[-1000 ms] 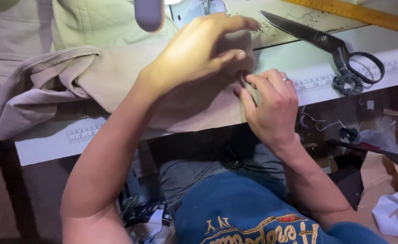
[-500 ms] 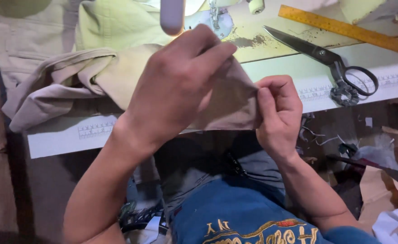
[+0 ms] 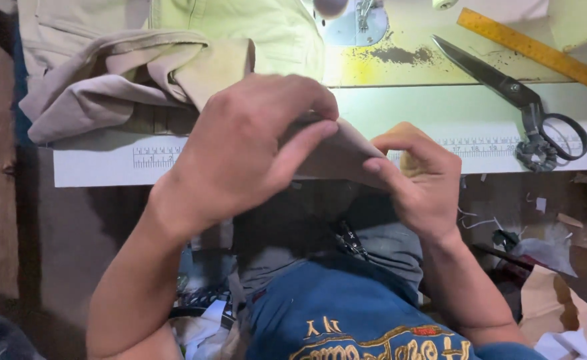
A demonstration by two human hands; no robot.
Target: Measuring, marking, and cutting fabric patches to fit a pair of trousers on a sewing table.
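A tailoring workshop, judging by the sewing machine [image 3: 347, 20] standing at the far edge of a pale worktable [image 3: 427, 100] with ruler markings printed along its front edge. Large black-handled shears [image 3: 513, 100] lying beside a long yellow ruler [image 3: 540, 53]. Beige garments [image 3: 127, 80] heaped on the left (seams and a waistband showing). Below the table, paper scraps [image 3: 560, 307] and loose thread ends littering the floor. Stained, worn tabletop around the machine's base.

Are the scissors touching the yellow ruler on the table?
Apart. The head view shows the scissors lying below the ruler, with a bare strip of table plainly visible between them along their whole length.
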